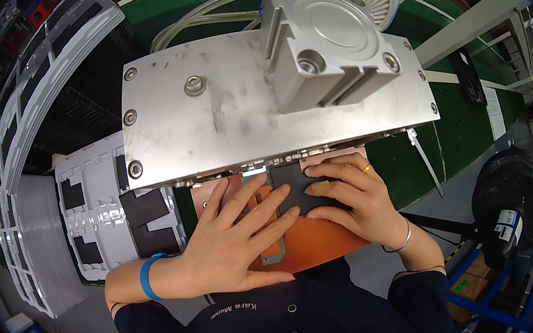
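White tray [102, 216] holding black pieces [146, 208], left hand [228, 236] spread wide, right hand [357, 199] bent, its grip unclear, dark block [297, 196] partly hidden beneath both

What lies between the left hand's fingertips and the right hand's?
In the head view, a dark piece lies between the fingertips of the left hand and right hand.

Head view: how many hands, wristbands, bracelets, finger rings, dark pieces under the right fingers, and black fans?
Hands: 2 (left hand, right hand)
Blue wristband: 1
Thin bracelet: 1
Gold ring: 1
Dark flat piece: 1
Black fan: 1
Total: 7
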Tool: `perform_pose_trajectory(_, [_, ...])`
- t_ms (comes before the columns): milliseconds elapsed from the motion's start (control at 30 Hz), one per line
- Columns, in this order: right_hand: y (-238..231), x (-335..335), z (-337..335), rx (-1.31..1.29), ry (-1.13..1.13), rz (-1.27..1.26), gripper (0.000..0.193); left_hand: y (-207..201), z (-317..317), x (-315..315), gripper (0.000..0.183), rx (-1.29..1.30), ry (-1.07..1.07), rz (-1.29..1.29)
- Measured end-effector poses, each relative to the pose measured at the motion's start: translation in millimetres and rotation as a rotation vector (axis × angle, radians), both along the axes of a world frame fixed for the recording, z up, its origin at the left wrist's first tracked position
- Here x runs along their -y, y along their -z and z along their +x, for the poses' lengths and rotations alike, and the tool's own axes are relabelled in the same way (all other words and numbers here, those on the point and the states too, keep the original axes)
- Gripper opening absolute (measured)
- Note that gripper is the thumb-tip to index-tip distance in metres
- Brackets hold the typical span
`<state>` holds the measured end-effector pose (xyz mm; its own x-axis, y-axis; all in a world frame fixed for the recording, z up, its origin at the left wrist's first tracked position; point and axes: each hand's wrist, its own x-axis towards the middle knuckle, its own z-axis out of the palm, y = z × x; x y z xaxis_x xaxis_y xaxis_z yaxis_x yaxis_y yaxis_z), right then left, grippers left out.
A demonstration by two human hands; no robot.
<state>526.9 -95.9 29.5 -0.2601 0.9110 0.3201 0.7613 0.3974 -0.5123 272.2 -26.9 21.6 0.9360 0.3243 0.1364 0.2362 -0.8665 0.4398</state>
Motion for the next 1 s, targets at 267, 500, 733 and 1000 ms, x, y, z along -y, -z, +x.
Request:
perform_pose_trajectory(267, [-2.4, -2.3, -0.5, 0.001, 0.008, -0.029, 0.032, 0.1, 0.1, 0.7, 0.078, -0.014, -0.013, -0.035])
perform_pose_trajectory(500, [-2.6, -2.2, 0.1, -0.010, 0.015, -0.060, 0.030, 0.3, -0.1, 0.8, 0.076, -0.031, -0.010, -0.028])
perform_pose_trajectory(733, [1.7, -1.2, 1.6, -0.004, 0.023, -0.050, 0.029, 1.3, 0.7, -0.7, 0.074, 0.018, -0.010, -0.033])
perform_pose_trajectory(1000, [4.7, 1.1, 3.5, 0.028, 0.028, -0.041, 0.033, 1.7, 0.5, 0.6, 0.070, 0.005, -0.024, -0.040])
